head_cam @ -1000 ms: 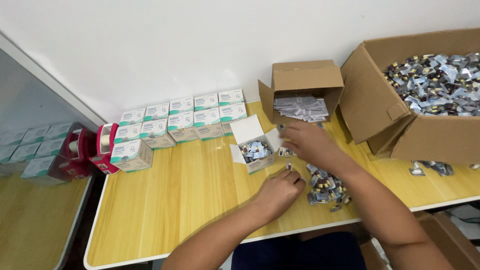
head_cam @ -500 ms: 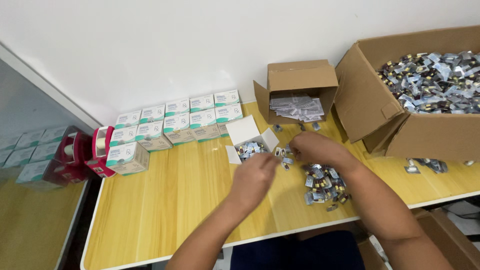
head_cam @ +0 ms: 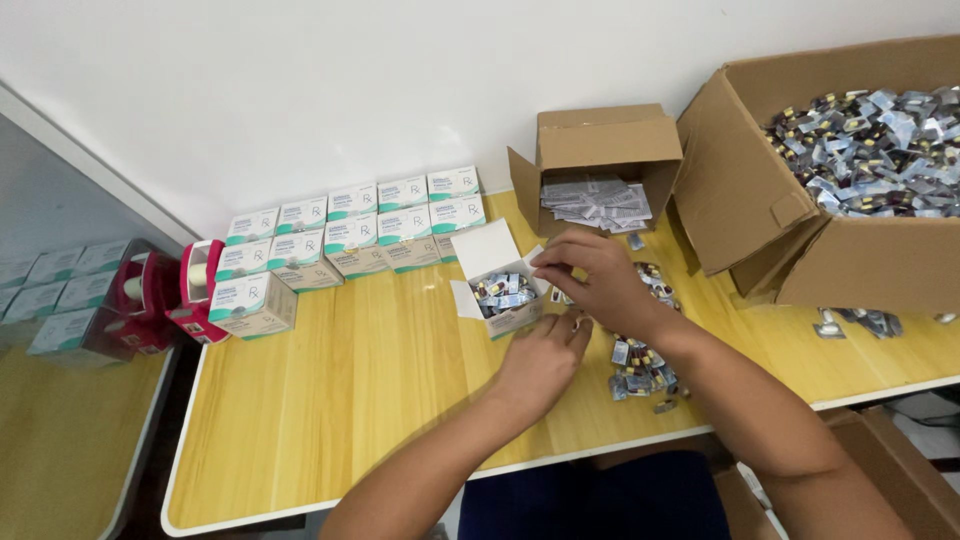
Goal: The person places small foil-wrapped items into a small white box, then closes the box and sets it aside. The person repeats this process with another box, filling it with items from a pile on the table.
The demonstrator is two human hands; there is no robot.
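Small open white carton (head_cam: 503,290) sits mid-bench (head_cam: 330,400), stuffed with silver capsule blister strips; right hand (head_cam: 592,275) is curled at its flap, can't tell if it's pinching anything. Left hand (head_cam: 542,362) is loosely curled just in front of the carton, with the loose strip pile (head_cam: 640,365) right of it. White-and-teal boxes (head_cam: 355,230) are lined up left of the carton.

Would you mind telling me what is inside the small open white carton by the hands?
The small white carton holds silver foil capsule packs piled loosely. What lies beneath the top packs is covered.

Packing workroom: shown by stacked white cartons (head_cam: 355,228) along the table's (head_cam: 330,400) back edge, cardboard box (head_cam: 850,170) of foil packets.
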